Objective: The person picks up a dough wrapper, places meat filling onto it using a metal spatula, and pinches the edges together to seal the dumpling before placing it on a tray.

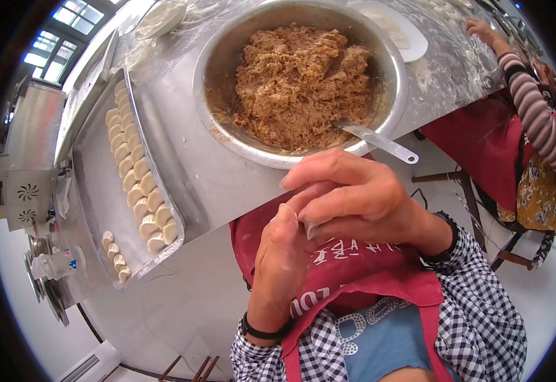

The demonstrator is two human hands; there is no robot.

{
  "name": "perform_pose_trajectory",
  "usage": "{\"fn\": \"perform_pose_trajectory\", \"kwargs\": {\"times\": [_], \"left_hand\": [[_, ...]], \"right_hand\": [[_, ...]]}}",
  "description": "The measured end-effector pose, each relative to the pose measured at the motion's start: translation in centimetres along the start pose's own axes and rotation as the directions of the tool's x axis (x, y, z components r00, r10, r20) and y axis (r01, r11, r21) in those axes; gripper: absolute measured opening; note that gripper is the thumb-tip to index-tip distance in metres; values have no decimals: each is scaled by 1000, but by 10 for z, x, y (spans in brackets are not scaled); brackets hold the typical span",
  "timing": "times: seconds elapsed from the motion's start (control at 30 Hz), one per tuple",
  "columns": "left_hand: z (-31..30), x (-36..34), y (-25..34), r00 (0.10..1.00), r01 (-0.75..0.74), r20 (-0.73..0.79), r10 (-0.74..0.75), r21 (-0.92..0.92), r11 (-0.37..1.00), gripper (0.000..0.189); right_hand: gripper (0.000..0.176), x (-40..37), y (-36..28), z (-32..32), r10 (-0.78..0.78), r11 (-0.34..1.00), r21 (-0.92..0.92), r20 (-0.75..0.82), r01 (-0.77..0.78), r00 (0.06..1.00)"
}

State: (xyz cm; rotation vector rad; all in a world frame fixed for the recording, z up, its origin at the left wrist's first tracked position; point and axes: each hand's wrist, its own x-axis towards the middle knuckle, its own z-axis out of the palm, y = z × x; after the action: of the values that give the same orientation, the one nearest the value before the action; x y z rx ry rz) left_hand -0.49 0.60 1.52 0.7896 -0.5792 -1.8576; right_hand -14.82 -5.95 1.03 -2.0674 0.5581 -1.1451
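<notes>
My left hand (282,251) and my right hand (360,200) are pressed together in front of the apron, close to the table edge. Their fingers are closed over each other. A small pale bit shows between the fingertips, but whatever they hold is mostly hidden. Just beyond them stands a large metal bowl (400,102) heaped with reddish-brown minced filling (303,83). A flat metal spatula (380,139) leans in the filling, its handle over the near right rim. To the left, folded dumplings (141,167) lie in rows on a metal tray (96,184).
A few smaller dumplings (115,254) sit at the tray's near left corner. A white tray (411,38) stands behind the bowl on the right, and a pale dish (161,19) at the back left. Another person's striped sleeve (535,111) reaches over the floury table at right.
</notes>
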Motion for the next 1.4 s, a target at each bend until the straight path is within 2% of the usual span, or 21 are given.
{"fn": "perform_pose_trajectory", "kwargs": {"times": [0.13, 0.2, 0.37, 0.5, 0.6, 0.67, 0.7, 0.77, 0.9, 1.0, 1.1, 1.17, 1.4], "left_hand": [[1, -1, 1, 1000, -6, 13, 5, 85, 996, 59], [4, 1, -2, 998, -44, -44, 42, -48, 998, 59], [-4, -3, -5, 1000, -26, 6, 26, -39, 999, 60], [-4, -1, -3, 998, -26, 51, 27, -22, 999, 60], [-4, -1, -3, 1000, -2, 18, 3, -25, 1000, 60], [-3, -3, -4, 1000, -1, -4, 1, -11, 1000, 61], [-2, -4, -5, 1000, 1, -25, -1, 2, 1000, 61], [-6, -3, -6, 1000, -6, 14, 6, -14, 1000, 60], [-8, -2, -6, 997, 0, 74, 4, -57, 998, 59], [0, -2, -3, 1000, 17, -4, -17, 33, 999, 63], [-2, -3, -5, 1000, 21, -2, -21, 53, 998, 63], [-3, -2, -6, 1000, 18, 9, -18, 52, 998, 63], [-5, -3, -5, 999, 34, 1, -34, 99, 995, 62]], "right_hand": [[13, -1, 2, -1, -50, 998, 24, 12, 50, 999], [13, -1, 3, -3, -50, 998, 35, 8, 50, 999], [10, -1, -1, 1, 0, 995, 99, -23, 3, 1000], [13, -4, 6, -4, -46, 995, 93, 24, 43, 999], [17, -5, 7, -4, -42, 995, 94, 42, 38, 998], [16, -6, 0, 1, 77, 985, 154, -20, -73, 997], [16, -6, 1, 0, 78, 985, 154, -21, -74, 997], [16, -5, 4, -2, -19, 992, 122, 35, 14, 999], [16, -6, 6, -4, -16, 994, 112, 52, 10, 999], [17, -5, 5, -1, 0, 994, 111, 41, -5, 999], [16, -5, 2, 0, 29, 990, 136, 4, -29, 1000], [17, -5, 5, -2, -45, 994, 102, 52, 40, 998], [18, -4, 4, -3, -55, 995, 90, 44, 51, 997]]}}
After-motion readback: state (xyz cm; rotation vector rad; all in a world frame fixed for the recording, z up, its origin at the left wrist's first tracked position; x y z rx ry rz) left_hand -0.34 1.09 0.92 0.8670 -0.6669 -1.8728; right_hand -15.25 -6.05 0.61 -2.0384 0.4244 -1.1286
